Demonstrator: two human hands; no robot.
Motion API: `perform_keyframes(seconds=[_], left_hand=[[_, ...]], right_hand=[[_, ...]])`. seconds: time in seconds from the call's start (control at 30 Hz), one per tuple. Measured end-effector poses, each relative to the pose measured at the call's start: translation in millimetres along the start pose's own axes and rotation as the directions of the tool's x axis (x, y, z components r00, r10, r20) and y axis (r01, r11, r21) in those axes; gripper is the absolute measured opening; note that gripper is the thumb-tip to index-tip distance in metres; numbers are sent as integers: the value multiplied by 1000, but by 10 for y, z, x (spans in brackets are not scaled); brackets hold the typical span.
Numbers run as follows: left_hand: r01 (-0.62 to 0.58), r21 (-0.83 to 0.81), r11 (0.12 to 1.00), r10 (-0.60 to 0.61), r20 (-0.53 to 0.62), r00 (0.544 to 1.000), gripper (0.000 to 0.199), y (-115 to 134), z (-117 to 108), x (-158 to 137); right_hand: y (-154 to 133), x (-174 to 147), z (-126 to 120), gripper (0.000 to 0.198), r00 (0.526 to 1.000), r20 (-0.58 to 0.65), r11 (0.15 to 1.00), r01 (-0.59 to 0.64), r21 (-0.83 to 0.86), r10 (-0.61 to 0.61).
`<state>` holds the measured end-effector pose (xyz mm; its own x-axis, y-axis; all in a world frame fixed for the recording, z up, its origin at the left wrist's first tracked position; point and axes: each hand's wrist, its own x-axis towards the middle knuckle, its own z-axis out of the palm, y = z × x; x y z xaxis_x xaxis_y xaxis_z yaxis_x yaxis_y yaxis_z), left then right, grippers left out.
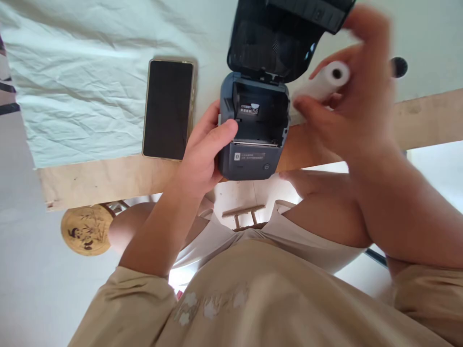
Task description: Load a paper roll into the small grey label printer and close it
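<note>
A small dark grey label printer (253, 159) sits at the table's front edge with its lid (275, 43) flipped up and its paper bay empty. My left hand (202, 154) grips the printer's left side, thumb on its top rim. My right hand (354, 106), blurred, holds a white paper roll (325, 82) just right of and above the open bay.
A phone (169, 109) with a dark screen lies face up left of the printer on a wrinkled pale cloth (72, 72). The wooden table edge (108, 178) runs across the view. A round stool (86, 229) stands on the floor below left. A small dark round object (399, 66) lies at the right.
</note>
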<state>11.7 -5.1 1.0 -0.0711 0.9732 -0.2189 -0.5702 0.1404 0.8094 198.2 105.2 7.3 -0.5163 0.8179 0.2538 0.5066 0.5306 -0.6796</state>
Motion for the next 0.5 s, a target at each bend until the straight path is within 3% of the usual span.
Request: perform_keyframes(seconds=[0.1, 0.2, 0.3, 0.4, 0.5], left_hand=[[7, -26, 1000, -6, 31, 1000, 30, -3, -4, -3], [-3, -38, 999, 4, 32, 999, 32, -2, 3, -3], [-10, -31, 999, 11, 29, 1000, 30, -3, 12, -1], [-16, -21, 1000, 17, 14, 1000, 29, -10, 17, 1], [-7, -7, 1000, 7, -1, 1000, 31, -17, 22, 2]], right_hand=[[-86, -53, -117, 62, 998, -51, 929, -21, 369, 43], [-143, -74, -148, 53, 966, 106, 769, -253, 587, 237], [-167, -72, -156, 52, 902, 230, 677, -427, 600, 366], [-152, -39, -184, 61, 885, 217, 654, -454, 606, 413], [-122, 11, -210, 58, 872, 211, 655, -475, 588, 442]])
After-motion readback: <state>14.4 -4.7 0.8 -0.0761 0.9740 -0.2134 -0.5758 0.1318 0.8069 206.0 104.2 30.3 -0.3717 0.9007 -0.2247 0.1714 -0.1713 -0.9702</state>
